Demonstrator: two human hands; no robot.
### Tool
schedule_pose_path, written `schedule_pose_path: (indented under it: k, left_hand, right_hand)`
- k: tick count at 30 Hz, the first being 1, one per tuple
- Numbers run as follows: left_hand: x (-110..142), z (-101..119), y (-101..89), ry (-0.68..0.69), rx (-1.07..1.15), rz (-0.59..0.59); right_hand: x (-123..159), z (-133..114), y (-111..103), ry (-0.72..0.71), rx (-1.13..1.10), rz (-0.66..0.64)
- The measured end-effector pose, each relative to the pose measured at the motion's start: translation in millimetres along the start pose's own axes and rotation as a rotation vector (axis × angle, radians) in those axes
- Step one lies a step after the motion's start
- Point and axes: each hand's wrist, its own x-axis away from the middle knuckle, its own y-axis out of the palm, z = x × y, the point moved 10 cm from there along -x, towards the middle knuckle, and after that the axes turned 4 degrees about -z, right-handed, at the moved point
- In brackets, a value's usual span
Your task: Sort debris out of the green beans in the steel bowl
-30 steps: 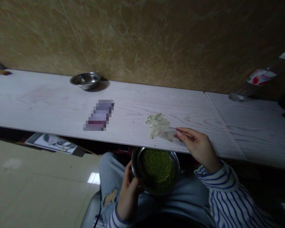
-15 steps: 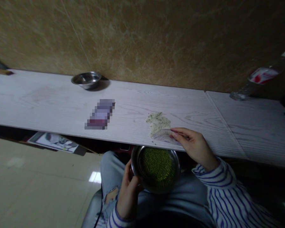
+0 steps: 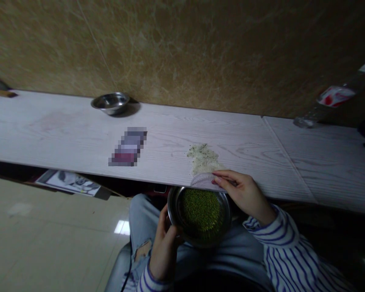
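Note:
My left hand [image 3: 165,243] grips the left rim of a steel bowl [image 3: 173,211], which sits over my lap just below the table edge. Green mung beans [image 3: 202,211] fill its bottom. Between the thumb and fingers of my right hand [image 3: 240,188] is a clear, half-round plastic protractor [image 3: 200,181]. Its curved edge rests at the table's front edge, right above the bowl. Touching or just beyond it lies a thin patch of white grains [image 3: 205,159], like rice, with dark green bits mixed in.
On the white wood-grain table [image 3: 167,134] stands another steel bowl [image 3: 111,103], near the wall. A blurred-out phone-like flat object [image 3: 129,147] lies left of the grains. At the right, a clear plastic bottle [image 3: 334,96] stands by the wall. An open drawer [image 3: 71,182] juts out below.
My right hand has drawn the protractor toward me and slightly left, up to the table edge. More of the white grains now show behind it. My left hand and the bowl stay put.

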Motion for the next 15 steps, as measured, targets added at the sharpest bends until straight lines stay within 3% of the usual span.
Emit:
schedule_pose_path:
  k: [3,7,12,15]
  left_hand:
    - [-1.3,-0.9,-0.9,0.003,-0.015,0.0]
    - [-4.9,-2.8,-4.7,0.001,-0.052,0.007]
    - [-8.9,-5.1,-5.2,0.005,-0.043,-0.031]
    - [-9.4,-4.6,-5.8,0.03,-0.026,-0.033]
  right_hand:
    - [4.6,2.5,-4.6,0.016,0.001,0.014]
    - [11.3,3.4,-14.5,0.014,0.031,0.174]
    - [11.9,-18.2,7.4,-0.094,0.265,0.172]
    - [9.4,-19.8,2.8,-0.106,0.357,0.217]
